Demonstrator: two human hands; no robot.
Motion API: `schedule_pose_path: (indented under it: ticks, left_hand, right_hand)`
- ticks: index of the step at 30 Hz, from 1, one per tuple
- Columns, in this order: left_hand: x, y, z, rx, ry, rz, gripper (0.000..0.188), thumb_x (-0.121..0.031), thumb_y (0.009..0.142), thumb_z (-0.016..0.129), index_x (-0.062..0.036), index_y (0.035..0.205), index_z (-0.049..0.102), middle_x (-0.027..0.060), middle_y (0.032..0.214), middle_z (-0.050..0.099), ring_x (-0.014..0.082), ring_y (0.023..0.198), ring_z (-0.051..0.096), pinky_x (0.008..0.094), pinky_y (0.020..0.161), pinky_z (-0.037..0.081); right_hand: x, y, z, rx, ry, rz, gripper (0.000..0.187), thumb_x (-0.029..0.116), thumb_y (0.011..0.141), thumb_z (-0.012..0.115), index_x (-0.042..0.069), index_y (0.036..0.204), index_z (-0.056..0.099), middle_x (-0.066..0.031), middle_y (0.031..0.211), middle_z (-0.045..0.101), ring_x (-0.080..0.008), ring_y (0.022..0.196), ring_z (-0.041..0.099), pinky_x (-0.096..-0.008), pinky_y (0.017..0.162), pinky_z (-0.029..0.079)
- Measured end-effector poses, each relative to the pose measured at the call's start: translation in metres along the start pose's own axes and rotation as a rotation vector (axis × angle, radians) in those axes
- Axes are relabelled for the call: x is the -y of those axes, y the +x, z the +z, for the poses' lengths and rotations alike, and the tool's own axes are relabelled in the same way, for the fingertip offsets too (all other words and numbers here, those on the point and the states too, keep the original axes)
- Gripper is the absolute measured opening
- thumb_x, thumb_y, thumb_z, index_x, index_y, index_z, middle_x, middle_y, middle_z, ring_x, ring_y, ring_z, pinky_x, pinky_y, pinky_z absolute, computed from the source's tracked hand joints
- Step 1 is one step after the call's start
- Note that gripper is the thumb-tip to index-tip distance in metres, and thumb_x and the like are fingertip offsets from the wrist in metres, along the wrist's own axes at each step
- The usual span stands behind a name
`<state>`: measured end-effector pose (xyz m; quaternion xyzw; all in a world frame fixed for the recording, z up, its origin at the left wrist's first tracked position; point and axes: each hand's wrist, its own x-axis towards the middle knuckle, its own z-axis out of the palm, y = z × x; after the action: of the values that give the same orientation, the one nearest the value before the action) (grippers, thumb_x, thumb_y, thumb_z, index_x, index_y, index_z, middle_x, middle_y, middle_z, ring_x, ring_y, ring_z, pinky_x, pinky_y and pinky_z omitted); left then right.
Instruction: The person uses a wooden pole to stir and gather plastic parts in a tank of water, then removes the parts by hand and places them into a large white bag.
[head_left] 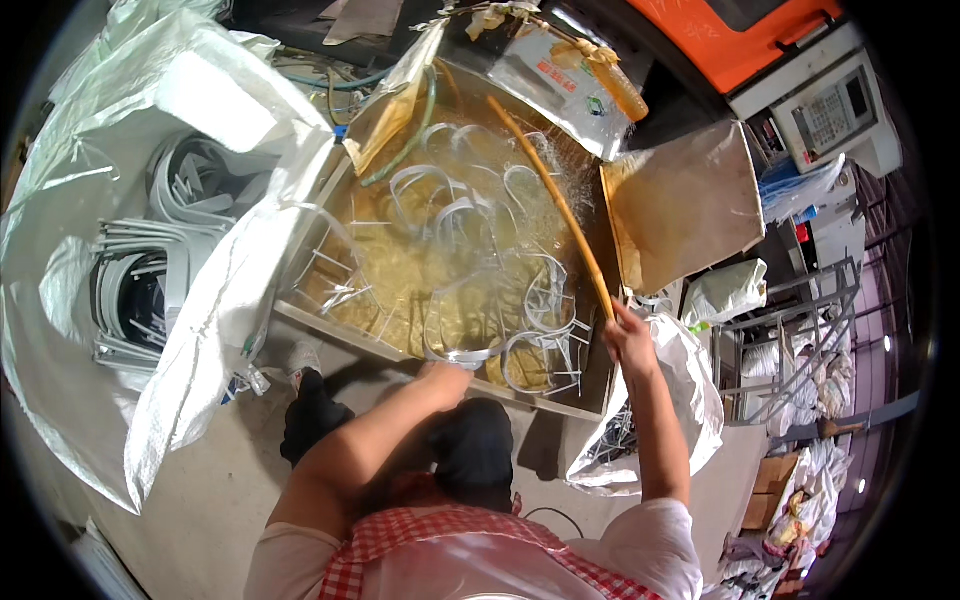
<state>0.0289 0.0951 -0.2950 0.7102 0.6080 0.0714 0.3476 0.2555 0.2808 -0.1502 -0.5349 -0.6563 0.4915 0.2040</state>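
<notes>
Fingers of the right hand (628,338) clamp the long bamboo stick (551,195) while the left hand (447,375), apparently closed, grips a white curved plastic piece (462,352), so stirring could splash yellowish liquid over the tub (340,330).

white sack (120,250) of curved parts lies left of the tank (440,250); control panel (835,105) behind, right.

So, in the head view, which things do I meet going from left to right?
White sack with white plastic parts → tank of yellowish water → left hand at its rim → right hand gripping the stick → brown board → metal rack.
</notes>
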Motion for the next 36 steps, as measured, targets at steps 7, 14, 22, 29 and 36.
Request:
schedule_pose_path:
  ticks: [7,14,22,29,36]
  left_hand:
    - [0.000,0.007,0.013,-0.021,-0.023,0.028,0.026,-0.021,0.075,0.060,-0.0043,0.095,0.060,0.0174,0.093,0.062,0.0332,0.090,0.059,0.0450,0.076,0.047]
    - [-0.008,0.001,0.001,-0.034,-0.019,0.006,0.020,-0.007,0.076,0.052,-0.0035,0.093,0.061,0.0148,0.095,0.063,0.0313,0.092,0.060,0.0425,0.076,0.048]
    - [0.004,0.007,0.014,-0.020,0.001,0.053,0.026,-0.019,0.074,0.061,-0.0031,0.095,0.059,0.0173,0.096,0.061,0.0338,0.091,0.059,0.0443,0.077,0.047]
    - [0.000,0.003,0.012,-0.032,-0.001,0.058,0.026,-0.020,0.074,0.062,-0.0037,0.095,0.059,0.0171,0.093,0.062,0.0332,0.092,0.058,0.0436,0.079,0.046]
    - [-0.002,0.013,0.017,0.079,0.012,0.008,0.032,-0.022,0.074,0.061,-0.0042,0.102,0.059,0.0177,0.099,0.061,0.0332,0.095,0.058,0.0425,0.081,0.046]
  right_hand:
    - [-0.026,-0.030,-0.016,-0.016,-0.640,-0.164,0.044,0.004,0.085,0.051,0.008,0.128,0.045,-0.0058,0.070,0.059,-0.0089,0.057,0.052,-0.0236,0.051,0.042]
    - [0.031,0.006,0.010,0.044,-1.231,-0.408,0.043,0.011,0.079,0.054,0.015,0.122,0.051,-0.0229,0.081,0.060,-0.0372,0.073,0.059,-0.0452,0.065,0.047]
    - [0.099,-0.032,0.007,0.304,-1.510,-0.403,0.049,0.011,0.079,0.055,0.012,0.127,0.044,-0.0221,0.072,0.059,-0.0364,0.071,0.059,-0.0429,0.064,0.047]
    - [0.136,-0.110,-0.043,0.031,-1.347,-0.239,0.039,0.006,0.073,0.059,0.009,0.112,0.059,-0.0190,0.076,0.060,-0.0292,0.066,0.060,-0.0357,0.065,0.047]
    - [0.058,-0.173,-0.116,-0.157,-0.756,-0.015,0.035,0.002,0.079,0.057,0.008,0.114,0.059,-0.0132,0.073,0.061,-0.0069,0.062,0.049,-0.0248,0.061,0.045]
